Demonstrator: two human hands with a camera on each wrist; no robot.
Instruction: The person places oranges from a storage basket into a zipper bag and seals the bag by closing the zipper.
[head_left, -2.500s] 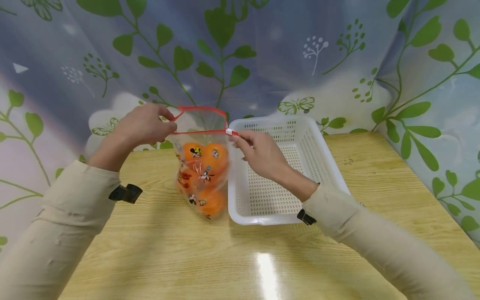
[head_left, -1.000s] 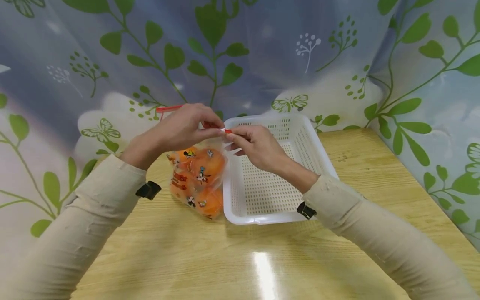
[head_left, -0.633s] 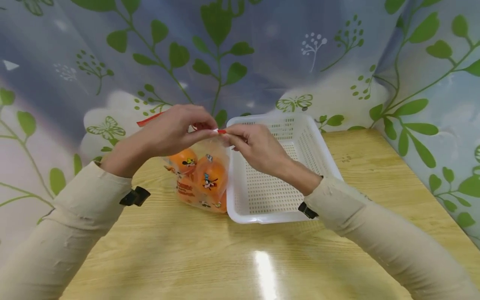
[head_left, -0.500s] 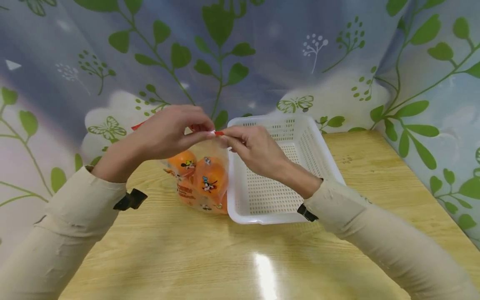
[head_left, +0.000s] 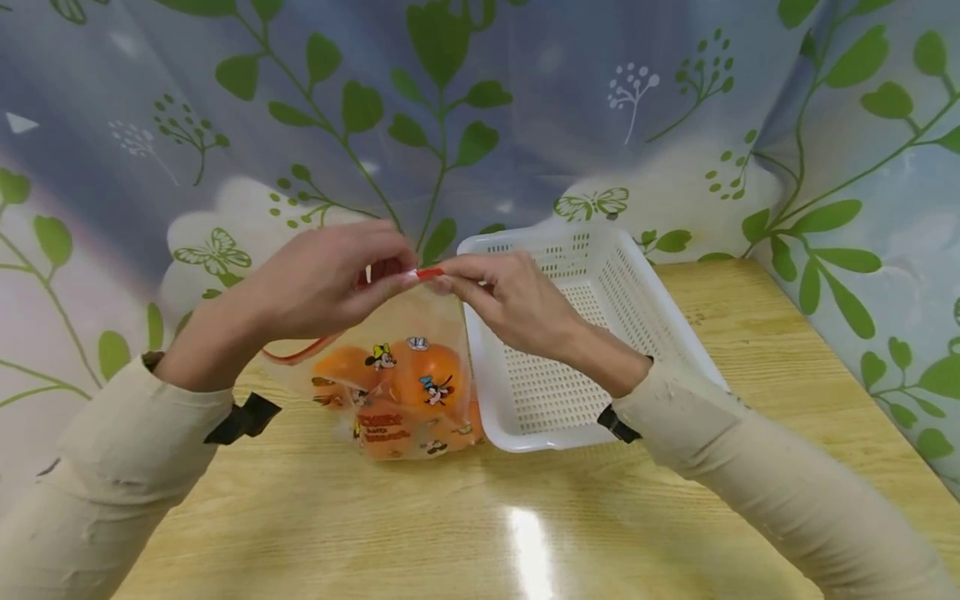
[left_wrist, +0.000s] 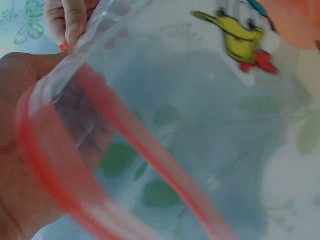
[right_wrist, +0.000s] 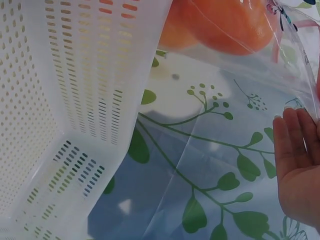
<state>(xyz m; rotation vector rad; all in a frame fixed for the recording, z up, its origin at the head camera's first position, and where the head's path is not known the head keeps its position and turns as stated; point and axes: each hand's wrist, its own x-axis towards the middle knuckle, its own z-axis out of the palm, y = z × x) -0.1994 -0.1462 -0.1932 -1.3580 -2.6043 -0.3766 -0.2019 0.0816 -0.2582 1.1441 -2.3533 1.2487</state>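
Note:
A clear zip bag (head_left: 420,312) with cartoon prints and a red zip edge holds several round orange fruits (head_left: 427,375). My left hand (head_left: 315,279) pinches the bag's top edge at the small white slider (head_left: 410,276). Right beside it, my right hand (head_left: 521,304) pinches the red end of the zip between thumb and forefinger. Left of the pinched spot, the red zip strip (left_wrist: 155,165) loops down loosely under the left hand, its two sides apart in the left wrist view. In the right wrist view, fruit shows through the bag's lower part, next to the basket.
A white perforated plastic basket (head_left: 517,440) stands just right of the bag, partly under my right forearm. Both rest on a wood-grain table (head_left: 337,517). A leaf-patterned curtain (head_left: 540,108) hangs close behind and along the right side.
My left hand has moved from the bag mouth's left corner to the slider beside my right hand. The slider sits slightly further left, the left zip part has dropped, and the bag has slumped nearer.

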